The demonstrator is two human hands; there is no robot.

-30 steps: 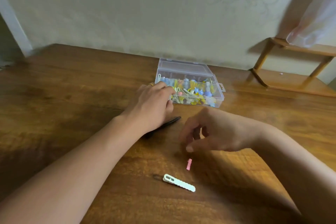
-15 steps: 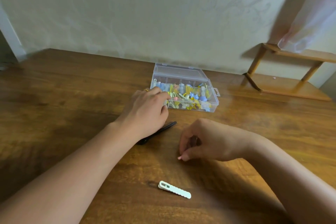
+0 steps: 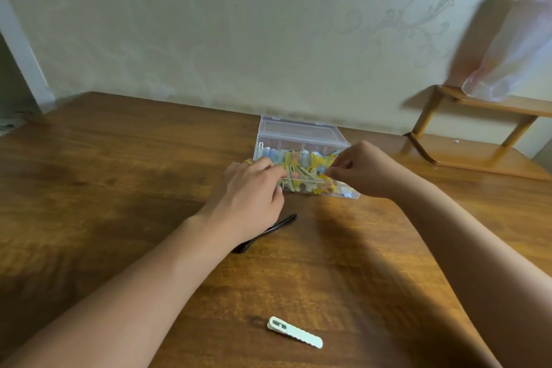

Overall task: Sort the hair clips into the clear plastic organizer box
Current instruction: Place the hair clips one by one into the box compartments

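Note:
The clear plastic organizer box (image 3: 298, 132) stands open at the back of the wooden table, full of several yellow, blue and pink clips. My left hand (image 3: 248, 197) holds its front left corner, fingers over the rim and thumb against the front wall. My right hand (image 3: 364, 170) hovers over the box's right half, fingertips pinched together on the small pink hair clip, which is mostly hidden between them. A long black hair clip (image 3: 282, 222) lies partly under my left wrist. A mint-green hair clip (image 3: 295, 332) lies near the table's front edge.
A small wooden shelf rack (image 3: 478, 155) stands at the back right, with a thin plastic bag (image 3: 513, 48) hanging over it. The wall runs close behind the box. The brown table (image 3: 104, 188) stretches to the left.
My right hand picked the small pink clip off the table and carried it up to the box. The left hand stayed at the box's corner. The camera view tilted upward.

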